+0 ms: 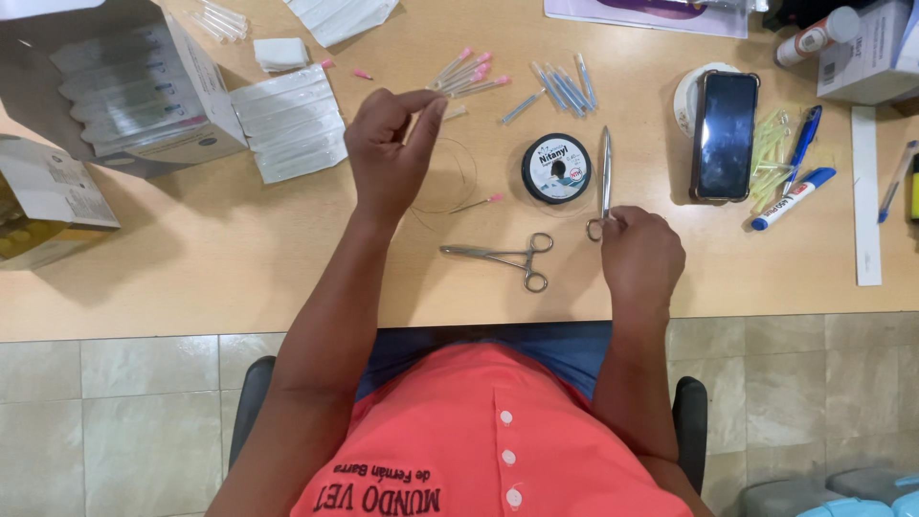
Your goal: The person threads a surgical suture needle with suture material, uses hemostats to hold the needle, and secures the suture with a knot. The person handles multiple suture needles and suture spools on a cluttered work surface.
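Note:
My left hand (388, 153) is raised over the wooden table (239, 249), thumb and fingers pinched on a thin dark thread (466, 170) that loops down toward a pink-hubbed needle (479, 203). My right hand (639, 254) rests near the table's front edge, its fingers on the ring handles of slim metal scissors (605, 172) that point away from me. A metal needle holder (503, 257) lies flat between my hands. Just beyond it sits a round black spool of suture thread (556, 168).
Pink-hubbed needles (469, 72) and blue-hubbed needles (565, 88) lie scattered at the back. White sealed packets (287, 123) and an open cardboard box (124, 86) are at the left. A dark phone (725, 134), pens (793, 196) and yellow caps (771, 144) lie at the right.

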